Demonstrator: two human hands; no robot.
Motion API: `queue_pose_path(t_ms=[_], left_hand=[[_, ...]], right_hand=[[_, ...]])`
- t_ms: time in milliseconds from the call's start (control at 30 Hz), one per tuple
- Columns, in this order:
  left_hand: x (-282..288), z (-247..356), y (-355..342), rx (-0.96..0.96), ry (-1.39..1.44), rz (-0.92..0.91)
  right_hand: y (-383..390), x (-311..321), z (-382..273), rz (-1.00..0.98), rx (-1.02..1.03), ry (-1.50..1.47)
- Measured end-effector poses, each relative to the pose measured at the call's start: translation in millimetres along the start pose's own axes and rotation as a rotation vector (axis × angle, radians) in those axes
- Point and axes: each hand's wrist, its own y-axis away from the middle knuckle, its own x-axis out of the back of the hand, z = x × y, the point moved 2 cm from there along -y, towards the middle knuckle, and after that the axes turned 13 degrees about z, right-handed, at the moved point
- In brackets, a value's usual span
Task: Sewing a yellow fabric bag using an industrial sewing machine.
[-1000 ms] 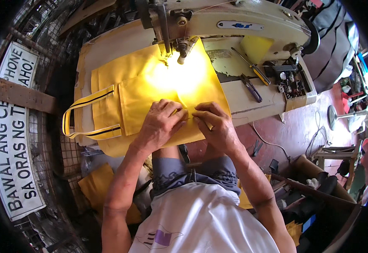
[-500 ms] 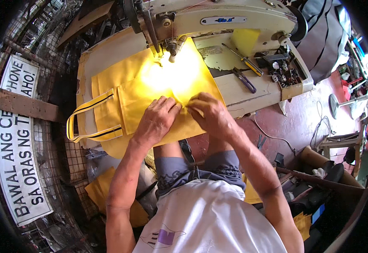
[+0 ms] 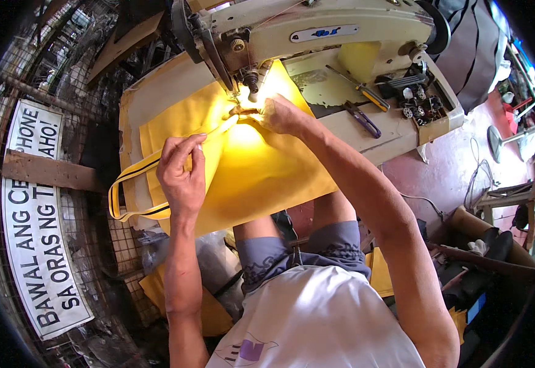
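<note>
A yellow fabric bag panel (image 3: 261,175) lies across the sewing machine bed and drapes over its near edge. A yellow strap handle (image 3: 133,172) with black and white stripes loops out at its left side. My left hand (image 3: 181,175) is closed in a pinch at a raised fold of the fabric, left of the needle. Close beside the presser foot, my right hand (image 3: 279,115) is closed on the fabric; glare washes out its fingertips. The sewing machine (image 3: 335,52) stands over the panel, its lamp lighting the needle area, where a dark gap shows under the lifted fabric.
On the table's right are a screwdriver (image 3: 365,92), thread snips (image 3: 363,119) and a tray of bobbins and metal parts (image 3: 420,107). A wire mesh wall with a white sign (image 3: 40,227) stands at left. A cardboard box (image 3: 488,239) sits at lower right.
My left hand has moved left and turned upward, drawing up a fold of the panel. My right hand has gone forward to the presser foot. The panel's near part has shifted and creased.
</note>
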Motion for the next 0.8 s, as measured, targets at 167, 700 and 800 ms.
queue_pose_path(t_ms=[167, 700, 800], left_hand=[[3, -8, 2, 0.106, 0.084, -0.013], [3, -1, 9, 0.144, 0.158, -0.035], [4, -2, 10, 0.164, 0.185, -0.03]], right_hand=[[1, -7, 10, 0.067, 0.134, -0.015], [4, -11, -65, 0.02, -0.407, -0.468], [-2, -13, -86, 0.052, -0.225, -0.506]])
